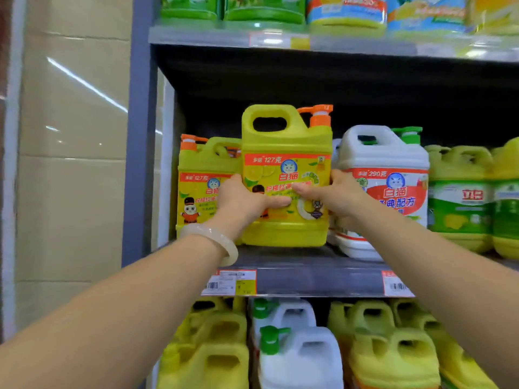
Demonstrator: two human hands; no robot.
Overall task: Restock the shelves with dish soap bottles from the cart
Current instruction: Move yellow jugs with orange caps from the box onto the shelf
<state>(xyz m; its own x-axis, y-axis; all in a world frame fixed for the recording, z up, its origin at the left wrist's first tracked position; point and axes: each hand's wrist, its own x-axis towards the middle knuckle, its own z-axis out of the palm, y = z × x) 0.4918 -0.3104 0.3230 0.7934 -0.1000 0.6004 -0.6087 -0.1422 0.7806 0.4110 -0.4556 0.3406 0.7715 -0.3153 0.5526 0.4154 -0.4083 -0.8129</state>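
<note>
A yellow dish soap bottle (286, 153) with an orange pump stands at the front of the middle shelf (314, 279). My left hand (241, 199) presses its left side and front. My right hand (334, 196) grips its right side, thumb across the label. Both hands hold it together. A matching yellow bottle (200, 186) stands just behind it to the left. The cart is out of view.
A white bottle with a green pump (387, 178) stands touching distance to the right, then green-labelled yellow bottles (460, 197). The lower shelf is packed with yellow and white bottles (297, 349). The upper shelf (280, 37) holds more. The shelf's upright post (139, 136) and a tiled wall lie left.
</note>
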